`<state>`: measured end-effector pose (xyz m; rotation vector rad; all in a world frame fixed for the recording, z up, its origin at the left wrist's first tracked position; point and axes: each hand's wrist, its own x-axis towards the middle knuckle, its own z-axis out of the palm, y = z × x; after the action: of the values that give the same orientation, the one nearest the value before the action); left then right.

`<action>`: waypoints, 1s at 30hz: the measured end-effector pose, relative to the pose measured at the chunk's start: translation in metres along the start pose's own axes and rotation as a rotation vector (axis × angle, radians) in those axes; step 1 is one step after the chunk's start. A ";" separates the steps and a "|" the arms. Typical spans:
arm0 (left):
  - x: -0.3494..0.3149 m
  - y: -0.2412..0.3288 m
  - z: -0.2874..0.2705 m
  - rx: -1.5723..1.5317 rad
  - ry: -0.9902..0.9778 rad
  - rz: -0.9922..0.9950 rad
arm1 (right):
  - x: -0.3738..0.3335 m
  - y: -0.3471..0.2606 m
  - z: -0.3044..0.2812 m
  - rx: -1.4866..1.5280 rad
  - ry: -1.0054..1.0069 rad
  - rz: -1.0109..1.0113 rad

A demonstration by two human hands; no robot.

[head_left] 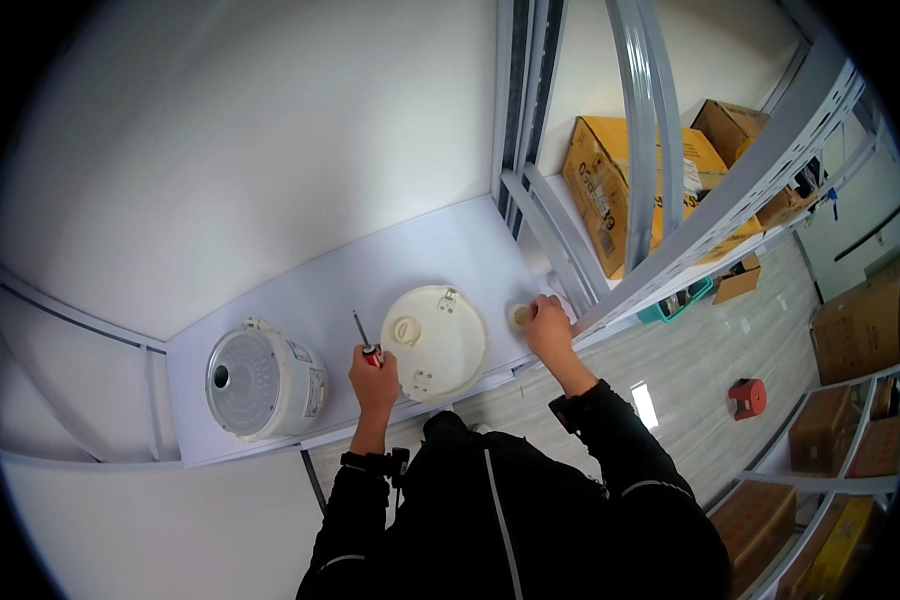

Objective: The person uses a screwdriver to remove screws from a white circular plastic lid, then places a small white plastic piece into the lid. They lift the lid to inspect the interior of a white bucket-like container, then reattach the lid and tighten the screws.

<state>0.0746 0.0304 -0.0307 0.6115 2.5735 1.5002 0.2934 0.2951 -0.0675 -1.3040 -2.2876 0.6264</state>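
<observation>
Your left hand [373, 382] grips a screwdriver [372, 356] beside the lid [450, 342], leaving its blade [359, 326] free; your right hand [550, 329]'s hold is hidden.

Dark lettering [600, 192] on yellow carton [615, 160]; label [315, 392] on white appliance [245, 380] too small to read.

The round cream-white disc [453, 340] looks like smooth, semi-gloss plastic. The white cylindrical housing [270, 380] has a grey textured end, plastic or metal, hard to tell here. The red-handled screwdriver [372, 354] shows a bare metal shaft; the pale lilac tabletop [400, 265] is matt, the yellow rectangular box [598, 205] matt cardboard.
</observation>
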 end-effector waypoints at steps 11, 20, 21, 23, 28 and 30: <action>0.001 -0.006 0.000 -0.010 0.016 -0.022 | -0.009 -0.033 -0.027 0.138 0.062 -0.141; 0.002 -0.013 -0.001 0.010 0.012 -0.049 | -0.048 -0.011 -0.007 -0.033 -0.108 -0.352; 0.002 -0.014 -0.001 0.012 0.019 -0.049 | -0.051 -0.008 -0.005 -0.030 -0.134 -0.350; 0.002 -0.014 -0.001 0.007 0.008 -0.066 | -0.053 -0.001 -0.003 -0.026 -0.185 -0.344; 0.000 -0.015 -0.002 0.024 0.006 -0.059 | -0.053 0.001 -0.005 -0.118 -0.166 -0.461; 0.001 -0.014 -0.004 0.034 -0.009 -0.079 | -0.053 -0.004 -0.007 -0.175 -0.190 -0.413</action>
<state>0.0687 0.0209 -0.0407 0.5118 2.5888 1.4297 0.3193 0.2483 -0.0669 -0.8249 -2.7114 0.4277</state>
